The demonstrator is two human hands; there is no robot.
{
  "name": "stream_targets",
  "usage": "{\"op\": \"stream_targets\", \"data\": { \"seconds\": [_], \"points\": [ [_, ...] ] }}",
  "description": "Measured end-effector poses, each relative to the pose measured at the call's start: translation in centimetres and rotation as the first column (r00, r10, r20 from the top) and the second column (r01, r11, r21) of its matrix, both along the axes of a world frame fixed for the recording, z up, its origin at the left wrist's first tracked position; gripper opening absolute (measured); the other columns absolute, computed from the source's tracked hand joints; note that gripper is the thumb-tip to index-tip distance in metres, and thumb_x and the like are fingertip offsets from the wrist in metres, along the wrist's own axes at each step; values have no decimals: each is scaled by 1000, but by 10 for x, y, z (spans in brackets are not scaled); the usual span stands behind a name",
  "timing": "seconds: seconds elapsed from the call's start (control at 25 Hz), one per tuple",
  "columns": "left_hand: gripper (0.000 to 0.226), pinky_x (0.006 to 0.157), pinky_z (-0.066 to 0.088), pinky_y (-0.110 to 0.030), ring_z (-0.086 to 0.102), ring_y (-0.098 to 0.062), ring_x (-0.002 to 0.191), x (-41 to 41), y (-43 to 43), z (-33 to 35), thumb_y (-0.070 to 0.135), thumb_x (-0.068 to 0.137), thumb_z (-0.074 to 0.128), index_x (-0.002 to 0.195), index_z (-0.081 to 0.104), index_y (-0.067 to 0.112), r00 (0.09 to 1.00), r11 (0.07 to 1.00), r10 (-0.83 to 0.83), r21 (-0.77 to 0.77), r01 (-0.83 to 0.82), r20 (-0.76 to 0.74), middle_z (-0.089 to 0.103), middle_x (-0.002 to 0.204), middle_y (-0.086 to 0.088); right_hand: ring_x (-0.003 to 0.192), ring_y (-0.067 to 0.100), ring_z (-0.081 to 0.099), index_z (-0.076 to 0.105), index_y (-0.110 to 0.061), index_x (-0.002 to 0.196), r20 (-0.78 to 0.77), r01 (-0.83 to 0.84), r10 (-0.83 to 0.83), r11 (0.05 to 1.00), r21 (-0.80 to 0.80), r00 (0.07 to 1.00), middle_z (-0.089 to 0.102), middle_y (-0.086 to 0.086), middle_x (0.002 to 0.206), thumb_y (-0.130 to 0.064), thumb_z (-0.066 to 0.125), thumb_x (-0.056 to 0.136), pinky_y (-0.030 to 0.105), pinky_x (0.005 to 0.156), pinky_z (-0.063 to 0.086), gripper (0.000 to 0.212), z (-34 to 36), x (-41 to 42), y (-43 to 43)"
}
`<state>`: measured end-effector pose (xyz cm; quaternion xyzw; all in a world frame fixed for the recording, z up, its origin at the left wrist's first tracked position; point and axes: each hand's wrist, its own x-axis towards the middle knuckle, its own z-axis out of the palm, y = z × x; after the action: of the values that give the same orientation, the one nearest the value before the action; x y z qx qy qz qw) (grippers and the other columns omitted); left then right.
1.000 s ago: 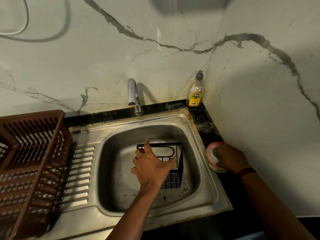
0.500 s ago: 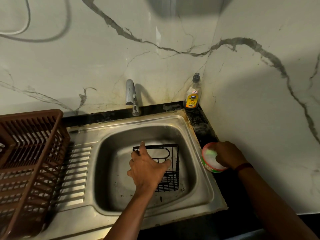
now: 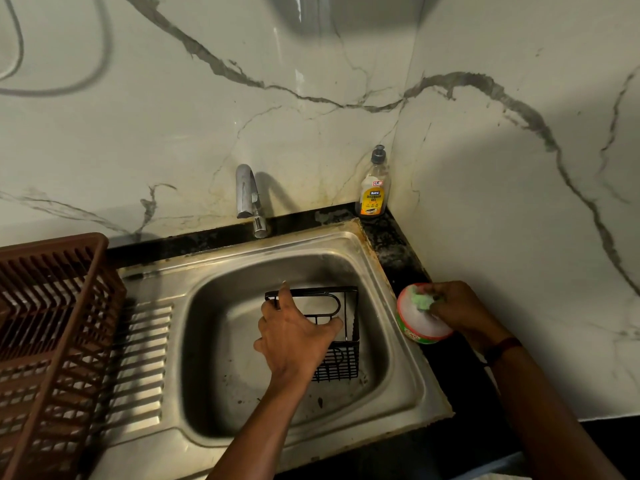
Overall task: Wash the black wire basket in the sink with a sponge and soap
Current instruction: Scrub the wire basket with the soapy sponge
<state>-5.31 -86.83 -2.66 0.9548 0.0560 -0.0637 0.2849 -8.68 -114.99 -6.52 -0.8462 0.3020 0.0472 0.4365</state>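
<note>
The black wire basket [image 3: 341, 367] stands in the steel sink [image 3: 214, 393], a little right of the bowl's middle. My left hand [image 3: 294, 336] grips its near rim, index finger stretched to the far left corner and thumb hooked over the wire. On the dark counter to the sink's right sits a round soap tub [image 3: 414, 323] with a red rim. My right hand [image 3: 457, 311] pinches a green sponge [image 3: 420, 299] and presses it into the white soap in the tub.
A brown plastic dish rack [image 3: 52, 341] fills the drainboard at left. The chrome tap [image 3: 247, 199] stands behind the bowl; no water is running. A dishwash gel bottle [image 3: 374, 188] sits in the back corner. Marble walls close in behind and to the right.
My right hand has shifted over the tub, and the green sponge now shows at its fingertips. My left hand keeps its grip on the basket. The view has drifted slightly.
</note>
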Motion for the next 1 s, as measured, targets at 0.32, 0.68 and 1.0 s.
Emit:
{"op": "stream_targets", "data": {
  "seconds": [0.32, 0.68, 1.0],
  "points": [
    [111, 98, 47, -55, 50, -32, 132, -3, 0, -2, 64, 68, 81, 158, 29, 27, 1000, 1000, -12, 18, 12, -4, 46, 146, -11, 87, 24, 66, 77, -11, 98, 133, 118, -94, 976, -185, 987, 74, 9, 95, -5, 86, 63, 23, 73, 40, 37, 1, -10, 9],
    [113, 98, 48, -55, 51, -30, 131, -13, -3, -6, 66, 65, 82, 158, 30, 28, 1000, 1000, -26, 6, 26, 8, 46, 146, -9, 93, 28, 58, 58, -16, 100, 129, 54, -65, 994, 93, 989, 61, 11, 99, -15, 52, 58, 33, 74, 47, 42, -13, -4, 16],
    [114, 98, 48, -55, 50, -31, 132, -13, -1, -8, 65, 66, 82, 159, 29, 27, 1000, 1000, -29, 10, 29, 5, 46, 145, -10, 86, 31, 64, 71, -5, 103, 148, 167, -195, 969, 182, 970, 69, 14, 93, -6, 60, 57, 38, 77, 52, 47, -22, 2, 13]
  ]
}}
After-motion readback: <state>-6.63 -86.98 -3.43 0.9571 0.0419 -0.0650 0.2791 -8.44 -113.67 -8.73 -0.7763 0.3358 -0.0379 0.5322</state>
